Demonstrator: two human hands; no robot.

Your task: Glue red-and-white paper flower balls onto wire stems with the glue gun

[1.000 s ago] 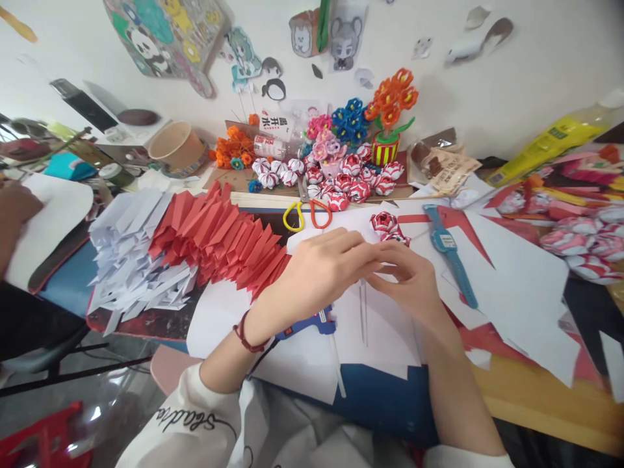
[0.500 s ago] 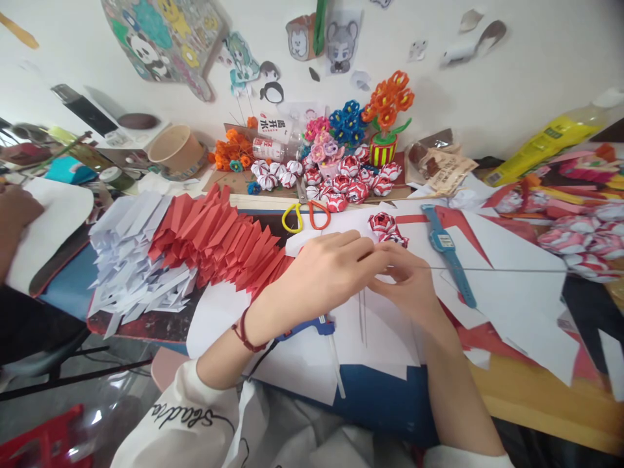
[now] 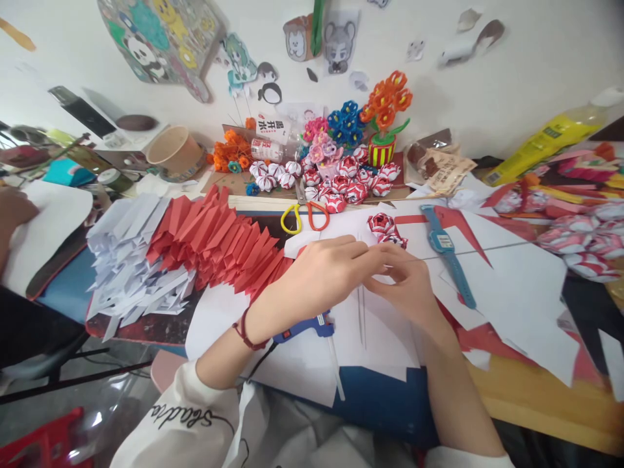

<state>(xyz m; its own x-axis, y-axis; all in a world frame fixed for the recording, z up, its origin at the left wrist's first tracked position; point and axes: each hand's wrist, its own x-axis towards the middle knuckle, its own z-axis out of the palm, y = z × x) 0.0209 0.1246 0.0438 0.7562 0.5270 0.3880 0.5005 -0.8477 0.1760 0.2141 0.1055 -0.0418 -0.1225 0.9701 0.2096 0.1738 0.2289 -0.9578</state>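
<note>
My left hand (image 3: 331,263) and my right hand (image 3: 407,279) meet over white paper, fingers pinched together on a thin wire (image 3: 480,252). From my right hand the wire runs out to the right, above a blue watch (image 3: 443,242). The part between the fingertips is hidden. Two more thin wires (image 3: 361,318) lie on the paper just below my hands. Under my left forearm is a blue glue gun (image 3: 303,329), a white glue stick (image 3: 338,370) jutting from it. Red-and-white paper flowers (image 3: 383,225) sit right behind my fingers.
Folded red paper strips (image 3: 219,244) and white paper strips (image 3: 131,260) are heaped on the left. Scissors (image 3: 305,214) lie behind my hands, before more paper flowers (image 3: 346,182). A yellow-labelled bottle (image 3: 546,140) leans at right. Another person's hand (image 3: 17,208) shows far left.
The wire's outer end has swung upward, so the wire now slants up to the right. Both hands stay in nearly the same place, still closed together.
</note>
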